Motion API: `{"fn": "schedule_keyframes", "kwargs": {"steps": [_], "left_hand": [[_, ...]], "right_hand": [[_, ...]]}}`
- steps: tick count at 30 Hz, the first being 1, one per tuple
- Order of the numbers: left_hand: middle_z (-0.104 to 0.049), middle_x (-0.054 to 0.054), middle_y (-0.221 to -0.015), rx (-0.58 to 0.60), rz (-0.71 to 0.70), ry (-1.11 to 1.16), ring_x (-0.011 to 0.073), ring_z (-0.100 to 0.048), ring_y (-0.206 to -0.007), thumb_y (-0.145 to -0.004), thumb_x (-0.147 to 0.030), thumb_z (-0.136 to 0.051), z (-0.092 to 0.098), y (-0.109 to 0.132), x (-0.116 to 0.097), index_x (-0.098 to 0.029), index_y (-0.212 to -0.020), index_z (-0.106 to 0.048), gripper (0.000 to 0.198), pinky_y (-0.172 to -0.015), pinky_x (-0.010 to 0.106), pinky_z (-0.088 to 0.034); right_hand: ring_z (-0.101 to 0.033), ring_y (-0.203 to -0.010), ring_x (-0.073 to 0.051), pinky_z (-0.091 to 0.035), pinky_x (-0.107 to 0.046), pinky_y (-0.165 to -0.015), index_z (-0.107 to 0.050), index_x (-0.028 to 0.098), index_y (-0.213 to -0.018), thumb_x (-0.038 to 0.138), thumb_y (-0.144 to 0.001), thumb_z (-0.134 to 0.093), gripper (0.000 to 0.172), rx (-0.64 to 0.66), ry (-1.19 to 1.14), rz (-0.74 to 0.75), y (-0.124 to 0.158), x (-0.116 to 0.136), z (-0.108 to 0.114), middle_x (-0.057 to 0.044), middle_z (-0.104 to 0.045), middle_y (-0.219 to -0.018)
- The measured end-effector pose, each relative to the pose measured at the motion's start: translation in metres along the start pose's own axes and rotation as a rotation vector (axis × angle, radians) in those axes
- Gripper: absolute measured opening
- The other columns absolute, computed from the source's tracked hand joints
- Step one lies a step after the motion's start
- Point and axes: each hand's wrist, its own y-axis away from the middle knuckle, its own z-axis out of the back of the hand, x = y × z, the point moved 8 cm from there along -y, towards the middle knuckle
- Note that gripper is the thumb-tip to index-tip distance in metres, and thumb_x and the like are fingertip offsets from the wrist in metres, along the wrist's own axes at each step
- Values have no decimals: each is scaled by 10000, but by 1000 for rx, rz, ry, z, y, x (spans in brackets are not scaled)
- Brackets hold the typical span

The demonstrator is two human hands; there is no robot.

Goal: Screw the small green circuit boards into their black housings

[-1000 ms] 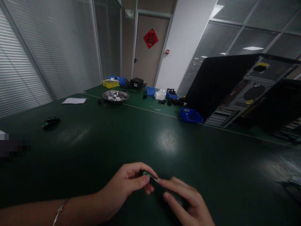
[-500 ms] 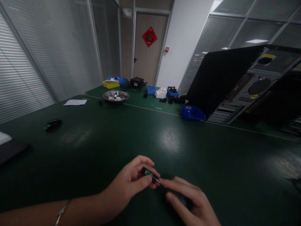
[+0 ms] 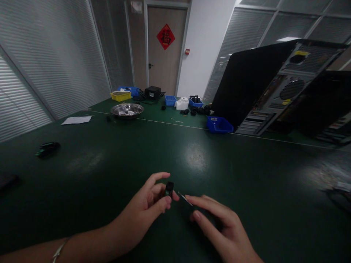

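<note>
Head view: black-and-green electronic part [image 3: 169, 187] held between thumb and fingers of the left hand [image 3: 149, 206], above the green tabletop [image 3: 123, 157].
Left hand: clamped on the part; index finger raised clear of it.
Right hand [image 3: 222, 223]: clamped on a thin metal-tipped tool [image 3: 185, 199]; bright tip aimed toward the part, near but apart. Handle mostly hidden.
Electronic part, handling: judged light and stiff; green area, probably circuit board, likely fragile; smooth black faces may slip.
Electronic part, hold: opposite side edges, light pinch, fingertips off the green area.
Tool, handling: judged light and rigid; grip behind the shaft.
</note>
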Motion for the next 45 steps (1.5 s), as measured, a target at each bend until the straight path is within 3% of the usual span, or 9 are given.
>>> {"fn": "schedule_keyframes", "kwargs": {"steps": [4,9,20,28,36,45], "left_hand": [[-642,46,-1085,66,-79,-156,200,-587,-1049,-932,-213,-531,-7,3,-8,-224,-1140,-543,208,-926,346,-434],[-627,33,-1091,29,-164,-445,210,-589,-1035,-960,-274,-487,-4,5,-13,-294,-1181,-623,261,-905,339,-445],[-601,22,-1010,-14,-194,-343,181,-599,-917,-933,-269,-540,4,2,-12,-310,-1124,-672,236,-782,283,-461],[-634,25,-908,-41,-181,-486,174,-604,-810,-905,-249,-580,5,4,-12,-282,-1063,-711,207,-727,287,-458],[-601,8,-774,9,-88,-125,121,-574,-643,-839,-188,-625,1,-3,-8,-197,-981,-742,184,-623,245,-475],[-617,10,-766,83,-35,21,114,-587,-630,-829,-265,-677,2,-6,-3,-185,-969,-756,180,-613,243,-475]], "right_hand": [[-698,-782,-213,-567,-278,-652,-695,300,-1185,190,-890,-620,324,-44,59,115,1,8,4,-57,-751,-883],[-673,-717,-175,-540,-235,-613,-660,335,-1213,113,-866,-615,414,-43,54,176,2,18,5,-18,-717,-832],[-677,-754,-181,-523,-260,-624,-692,229,-1162,171,-915,-554,289,53,72,36,2,4,-4,-55,-705,-838],[-667,-723,-176,-515,-264,-615,-703,221,-1146,151,-901,-558,293,83,86,52,1,8,-9,-57,-695,-821],[-662,-732,-184,-500,-274,-610,-701,237,-1155,161,-899,-563,301,84,56,37,2,4,-9,-56,-695,-816],[-657,-732,-185,-492,-291,-625,-702,220,-1159,172,-912,-552,293,131,16,3,0,2,-12,-64,-685,-824]]}}
